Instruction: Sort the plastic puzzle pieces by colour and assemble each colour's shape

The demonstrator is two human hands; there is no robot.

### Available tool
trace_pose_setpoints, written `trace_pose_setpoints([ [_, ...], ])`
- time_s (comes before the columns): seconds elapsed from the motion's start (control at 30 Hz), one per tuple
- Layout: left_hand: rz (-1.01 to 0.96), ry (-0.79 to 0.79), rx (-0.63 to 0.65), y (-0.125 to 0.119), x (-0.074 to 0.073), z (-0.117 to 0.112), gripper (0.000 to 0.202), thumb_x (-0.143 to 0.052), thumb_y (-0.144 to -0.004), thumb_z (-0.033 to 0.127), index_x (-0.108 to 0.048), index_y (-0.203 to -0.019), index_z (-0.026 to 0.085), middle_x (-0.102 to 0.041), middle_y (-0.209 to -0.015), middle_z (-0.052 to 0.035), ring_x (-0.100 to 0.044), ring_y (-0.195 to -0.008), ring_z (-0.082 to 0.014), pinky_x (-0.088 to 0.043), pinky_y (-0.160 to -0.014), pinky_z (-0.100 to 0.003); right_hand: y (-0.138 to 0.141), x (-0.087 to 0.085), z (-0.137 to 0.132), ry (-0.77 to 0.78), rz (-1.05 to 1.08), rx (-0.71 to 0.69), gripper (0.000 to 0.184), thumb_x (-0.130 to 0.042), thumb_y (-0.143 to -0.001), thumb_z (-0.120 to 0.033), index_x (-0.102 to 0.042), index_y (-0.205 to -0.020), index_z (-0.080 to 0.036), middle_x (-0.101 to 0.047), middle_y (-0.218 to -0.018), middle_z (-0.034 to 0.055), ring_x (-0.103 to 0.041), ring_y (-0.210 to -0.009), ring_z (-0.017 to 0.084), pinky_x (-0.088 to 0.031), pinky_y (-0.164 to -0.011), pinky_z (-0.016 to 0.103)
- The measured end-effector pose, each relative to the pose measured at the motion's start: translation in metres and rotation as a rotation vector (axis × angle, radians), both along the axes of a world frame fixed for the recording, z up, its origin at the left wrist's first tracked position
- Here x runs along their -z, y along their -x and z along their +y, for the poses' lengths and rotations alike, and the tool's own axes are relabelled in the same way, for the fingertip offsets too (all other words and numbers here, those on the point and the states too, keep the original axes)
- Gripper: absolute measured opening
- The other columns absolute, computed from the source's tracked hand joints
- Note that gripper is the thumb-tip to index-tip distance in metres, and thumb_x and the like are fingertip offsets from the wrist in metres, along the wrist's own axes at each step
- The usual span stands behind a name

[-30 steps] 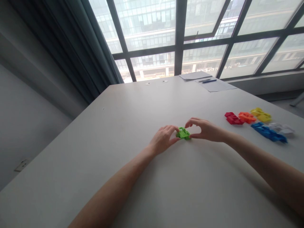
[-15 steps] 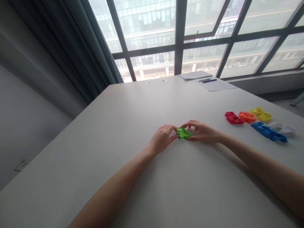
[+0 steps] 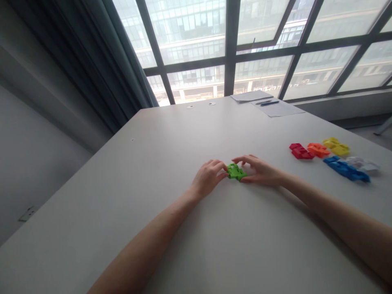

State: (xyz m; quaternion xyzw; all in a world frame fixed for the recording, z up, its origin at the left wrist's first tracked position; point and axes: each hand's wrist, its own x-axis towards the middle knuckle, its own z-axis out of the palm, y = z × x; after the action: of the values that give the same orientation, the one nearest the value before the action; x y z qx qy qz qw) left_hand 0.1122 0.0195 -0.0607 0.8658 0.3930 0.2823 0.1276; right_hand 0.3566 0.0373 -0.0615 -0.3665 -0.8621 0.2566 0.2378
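Small green plastic blocks, grouped closely together, lie at the middle of the table. My left hand pinches their left end between thumb and fingers. From the other side, my right hand curves round the right part, its thumb at the near edge and its fingers arched over the far edge. Fingertips hide some of the green outline, and how the pieces join is too small to make out.
On the white table, right of my hands, lie red, orange, yellow, blue and whitish plastic pieces. Paper sheets and a pen rest by the window.
My right fingers have shifted slightly left along the far side of the green blocks. The left hand keeps its hold; the view has moved very little.
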Motion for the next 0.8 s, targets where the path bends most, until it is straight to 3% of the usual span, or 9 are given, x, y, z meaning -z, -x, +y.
trace_pose_setpoints([
  [0.37,-0.062,0.001,0.040,0.0024,0.0032,0.0036,0.006,-0.065,-0.086,0.023,-0.067,-0.092,0.023,-0.068,-0.101,-0.0024,-0.060,-0.097,-0.0184,-0.049,-0.090,-0.034,0.0001,0.0003,-0.0010,-0.081,-0.008,-0.024,0.051,-0.068,-0.075,-0.037,-0.057,-0.123,-0.026,-0.059,-0.120,0.0095,-0.049,-0.117,0.028,-0.040,-0.099,0.046],
  [0.8,-0.044,-0.002,0.018,0.0015,0.0036,0.0032,0.007,-0.065,-0.086,0.022,-0.064,-0.092,0.021,-0.066,-0.099,-0.0030,-0.059,-0.098,-0.0193,-0.049,-0.089,-0.035,0.0061,-0.0030,-0.0081,-0.048,-0.049,0.022,0.059,-0.067,-0.074,-0.036,-0.052,-0.130,-0.025,-0.060,-0.120,0.0100,-0.049,-0.116,0.028,-0.040,-0.100,0.048],
])
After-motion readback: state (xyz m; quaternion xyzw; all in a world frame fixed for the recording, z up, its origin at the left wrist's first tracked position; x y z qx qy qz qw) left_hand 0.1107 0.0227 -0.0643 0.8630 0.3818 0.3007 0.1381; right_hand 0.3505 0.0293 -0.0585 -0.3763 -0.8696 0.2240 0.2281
